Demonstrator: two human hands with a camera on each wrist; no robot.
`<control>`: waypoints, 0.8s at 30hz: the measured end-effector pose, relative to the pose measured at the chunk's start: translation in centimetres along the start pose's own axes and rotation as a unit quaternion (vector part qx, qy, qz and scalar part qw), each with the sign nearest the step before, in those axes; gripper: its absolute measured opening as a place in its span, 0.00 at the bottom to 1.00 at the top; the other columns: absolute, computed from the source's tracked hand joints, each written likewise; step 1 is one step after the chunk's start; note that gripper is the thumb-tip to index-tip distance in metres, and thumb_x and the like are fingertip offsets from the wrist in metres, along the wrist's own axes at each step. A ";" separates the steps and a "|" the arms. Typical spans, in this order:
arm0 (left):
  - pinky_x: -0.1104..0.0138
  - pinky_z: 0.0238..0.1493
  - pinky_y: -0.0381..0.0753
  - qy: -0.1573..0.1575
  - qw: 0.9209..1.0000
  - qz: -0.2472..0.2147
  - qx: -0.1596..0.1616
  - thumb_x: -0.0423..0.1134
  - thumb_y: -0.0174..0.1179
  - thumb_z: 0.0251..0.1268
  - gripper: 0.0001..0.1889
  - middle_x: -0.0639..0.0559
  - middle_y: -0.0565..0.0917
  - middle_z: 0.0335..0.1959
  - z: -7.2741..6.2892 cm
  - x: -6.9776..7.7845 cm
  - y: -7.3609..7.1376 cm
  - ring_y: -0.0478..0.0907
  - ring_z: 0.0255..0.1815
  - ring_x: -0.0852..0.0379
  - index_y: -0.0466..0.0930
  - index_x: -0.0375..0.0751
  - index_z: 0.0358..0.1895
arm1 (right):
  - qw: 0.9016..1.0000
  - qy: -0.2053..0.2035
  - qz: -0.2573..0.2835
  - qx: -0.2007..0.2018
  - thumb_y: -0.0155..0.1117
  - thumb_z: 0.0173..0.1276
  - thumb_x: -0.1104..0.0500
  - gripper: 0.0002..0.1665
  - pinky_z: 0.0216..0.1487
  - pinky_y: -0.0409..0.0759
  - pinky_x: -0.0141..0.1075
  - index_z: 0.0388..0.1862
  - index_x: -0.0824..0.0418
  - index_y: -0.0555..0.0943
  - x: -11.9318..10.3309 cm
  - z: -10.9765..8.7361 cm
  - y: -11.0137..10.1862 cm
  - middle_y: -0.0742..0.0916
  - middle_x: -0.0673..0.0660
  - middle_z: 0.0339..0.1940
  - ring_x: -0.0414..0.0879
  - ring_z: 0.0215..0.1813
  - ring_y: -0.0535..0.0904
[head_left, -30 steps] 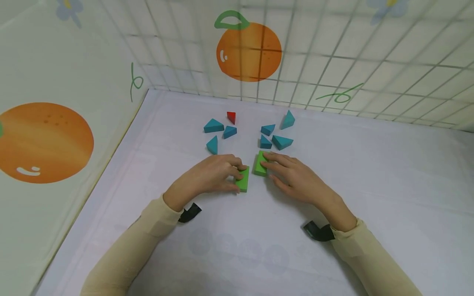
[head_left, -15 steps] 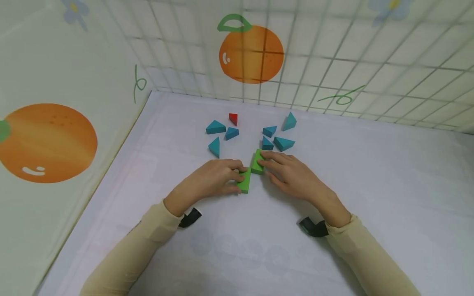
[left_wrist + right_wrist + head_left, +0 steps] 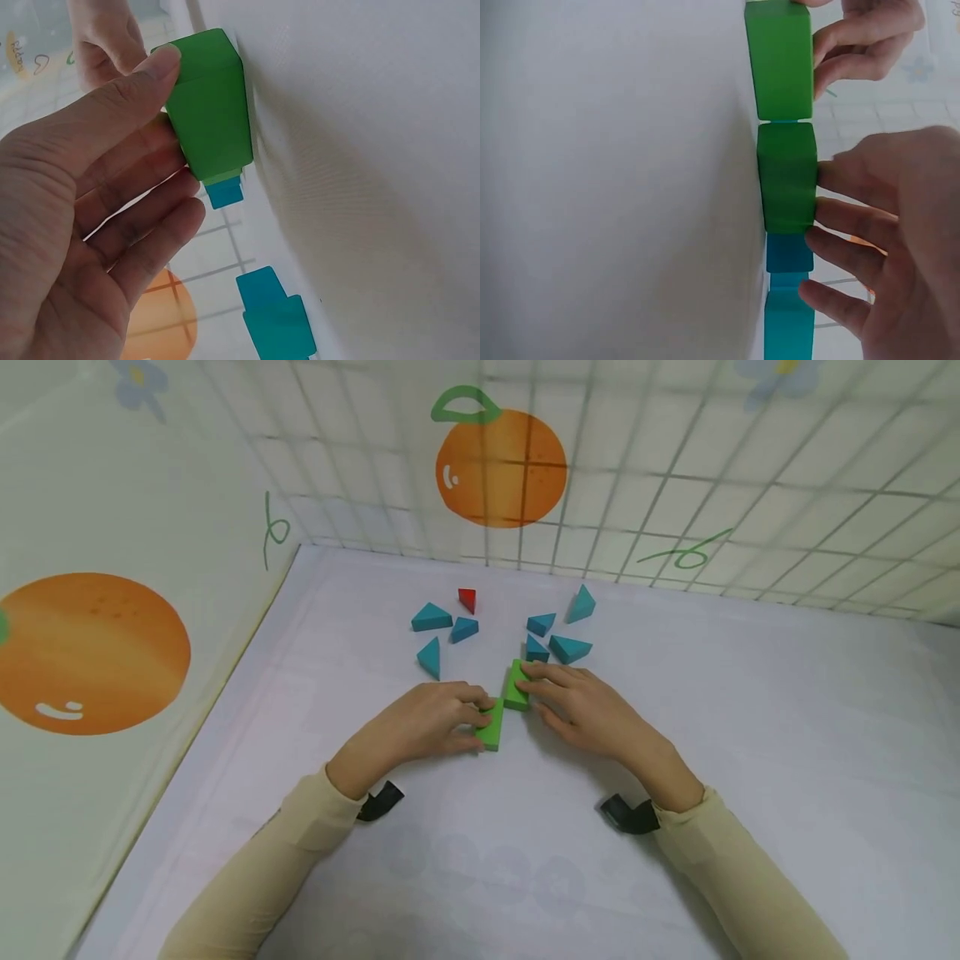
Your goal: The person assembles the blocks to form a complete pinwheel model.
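Two green rectangular wooden blocks lie on the white surface, the right one farther back. My left hand (image 3: 438, 720) holds the left green block (image 3: 493, 733), with the thumb at its near corner and other fingertips on its top. On the right green block (image 3: 514, 692), the fingertips of my right hand (image 3: 588, 706) press from above, the fingers fairly straight and the thumb apart from it. In the right wrist view the left green block (image 3: 781, 64) and the right green block (image 3: 787, 180) stand close, corner to corner; whether they touch I cannot tell.
Blue triangular blocks lie in two clusters farther back, one to the left (image 3: 431, 618) and one to the right (image 3: 570, 648). A small red triangular block (image 3: 467, 600) lies behind the left cluster. A cloth wall (image 3: 600, 485) with printed oranges rises beyond.
The right hand has slid its green block a little left and away, closing the gap to the left block. The left hand and its block have stayed nearly still.
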State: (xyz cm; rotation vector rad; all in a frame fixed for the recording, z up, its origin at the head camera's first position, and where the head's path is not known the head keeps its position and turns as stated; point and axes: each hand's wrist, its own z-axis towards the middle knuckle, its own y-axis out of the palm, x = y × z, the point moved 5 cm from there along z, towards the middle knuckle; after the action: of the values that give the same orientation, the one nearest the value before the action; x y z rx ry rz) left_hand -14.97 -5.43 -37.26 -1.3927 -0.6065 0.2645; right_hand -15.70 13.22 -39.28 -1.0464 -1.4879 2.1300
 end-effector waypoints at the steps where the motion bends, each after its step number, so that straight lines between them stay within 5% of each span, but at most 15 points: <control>1: 0.69 0.50 0.83 0.000 1.000 0.000 0.000 0.47 0.74 0.52 0.17 0.55 0.85 0.48 0.0 0.0 0.0 0.82 0.50 0.59 0.90 0.44 0.44 | 1.000 -0.002 -0.002 0.001 0.62 0.70 0.60 0.25 0.65 0.74 0.53 0.65 0.59 0.77 0.0 0.0 0.0 0.76 0.58 0.70 0.54 0.70 0.72; 11: 0.65 0.56 0.79 0.008 1.000 -0.001 0.002 0.47 0.74 0.52 0.17 0.53 0.87 0.50 0.1 -0.2 -0.1 0.79 0.51 0.56 0.90 0.44 0.44 | 1.000 -0.006 -0.011 0.000 0.62 0.69 0.60 0.26 0.66 0.73 0.53 0.67 0.59 0.76 0.0 0.3 0.3 0.75 0.59 0.70 0.54 0.71 0.70; 24: 0.69 0.48 0.82 -0.007 1.000 -0.004 -0.006 0.47 0.74 0.52 0.17 0.53 0.86 0.50 0.1 -0.2 0.2 0.80 0.48 0.57 0.90 0.44 0.43 | 1.000 -0.016 -0.007 -0.002 0.63 0.69 0.61 0.27 0.66 0.72 0.54 0.67 0.58 0.75 -0.3 0.8 0.6 0.75 0.58 0.70 0.53 0.71 0.70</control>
State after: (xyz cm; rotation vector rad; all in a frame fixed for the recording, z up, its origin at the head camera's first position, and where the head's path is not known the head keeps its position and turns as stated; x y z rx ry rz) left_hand -15.13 -5.41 -37.46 -1.4004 -0.6260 0.2635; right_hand -15.99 12.30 -39.60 -1.0061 -1.5100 2.1439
